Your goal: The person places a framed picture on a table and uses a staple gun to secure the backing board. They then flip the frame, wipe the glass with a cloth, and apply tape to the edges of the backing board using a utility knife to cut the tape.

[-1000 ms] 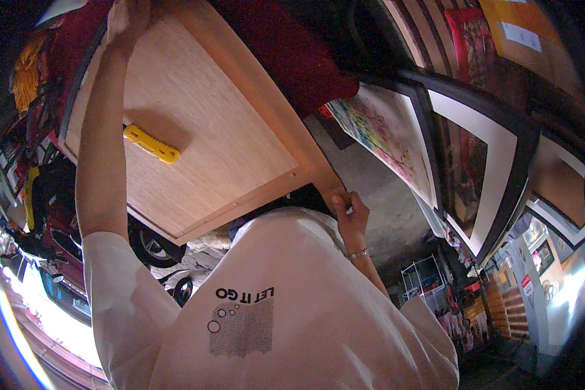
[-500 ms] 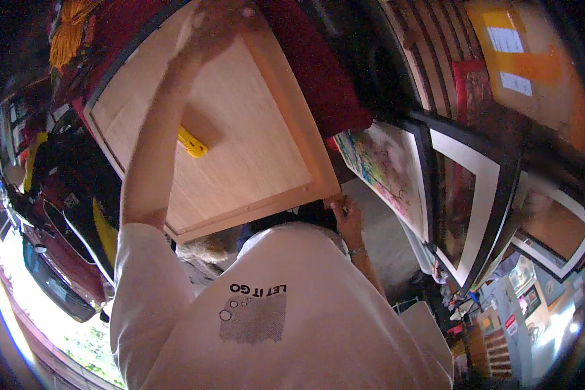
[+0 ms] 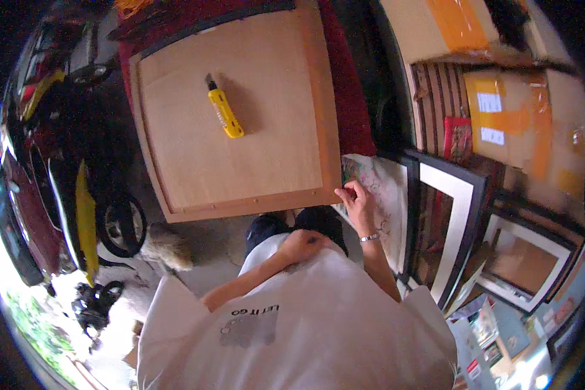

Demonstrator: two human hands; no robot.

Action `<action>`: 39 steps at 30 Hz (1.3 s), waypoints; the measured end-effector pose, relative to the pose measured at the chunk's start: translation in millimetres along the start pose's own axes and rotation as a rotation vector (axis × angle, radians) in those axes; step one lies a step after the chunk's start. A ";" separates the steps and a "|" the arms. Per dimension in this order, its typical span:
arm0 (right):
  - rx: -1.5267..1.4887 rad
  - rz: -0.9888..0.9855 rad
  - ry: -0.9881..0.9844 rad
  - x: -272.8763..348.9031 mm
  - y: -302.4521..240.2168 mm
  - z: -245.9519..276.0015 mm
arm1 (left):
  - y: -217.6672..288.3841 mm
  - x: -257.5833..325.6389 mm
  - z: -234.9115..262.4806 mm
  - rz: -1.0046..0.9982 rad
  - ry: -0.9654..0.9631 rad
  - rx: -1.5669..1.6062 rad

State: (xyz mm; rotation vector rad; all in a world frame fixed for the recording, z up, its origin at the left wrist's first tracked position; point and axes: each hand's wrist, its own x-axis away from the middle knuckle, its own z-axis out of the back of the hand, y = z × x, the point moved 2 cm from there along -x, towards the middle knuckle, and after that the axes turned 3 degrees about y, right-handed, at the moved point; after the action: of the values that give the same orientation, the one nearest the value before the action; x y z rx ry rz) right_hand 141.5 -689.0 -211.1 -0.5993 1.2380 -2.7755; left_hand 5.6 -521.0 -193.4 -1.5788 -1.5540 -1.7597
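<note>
A framed wooden panel lies flat in front of me, showing a pale board inside a brown rim. On its board rests a yellow utility knife, its dark tip pointing away from me. My right hand is just beside the panel's near right corner, finger and thumb pinched together. Whatever that pinch may hold is too small to make out. Close against my white shirt is my left hand, its fingers curled, with a small dark spot at them that I cannot identify.
Red cloth covers the surface under the panel. Black picture frames lean at the right, near a taped cardboard box. A motorbike with yellow parts stands at the left. A furry animal is on the floor.
My left hand has come back from the panel's far edge to my shirt. The whole utility knife now shows. The panel appears turned in view; my right hand stays by its near right corner.
</note>
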 end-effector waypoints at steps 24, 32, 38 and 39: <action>0.164 0.401 0.261 -368.7 -133.3 -44.0 | -42.5 -48.0 -5.7 -0.379 1.071 1.580; 0.019 0.120 -0.122 -422.1 -177.1 -24.9 | -25.5 -33.6 0.8 -0.254 1.157 1.507; 0.033 -0.005 -0.298 -421.6 -193.4 -21.0 | -18.1 -20.0 5.6 -0.243 1.101 1.501; 0.049 -0.014 -0.316 -424.6 -193.0 -21.9 | -16.9 -19.2 6.2 -0.228 1.099 1.483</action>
State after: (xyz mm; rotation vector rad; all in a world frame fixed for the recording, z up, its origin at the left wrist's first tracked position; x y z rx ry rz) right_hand 548.2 -460.0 -224.2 -0.9977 1.0978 -2.5790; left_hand 2.0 -517.4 -219.3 0.2607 -1.5898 -0.6764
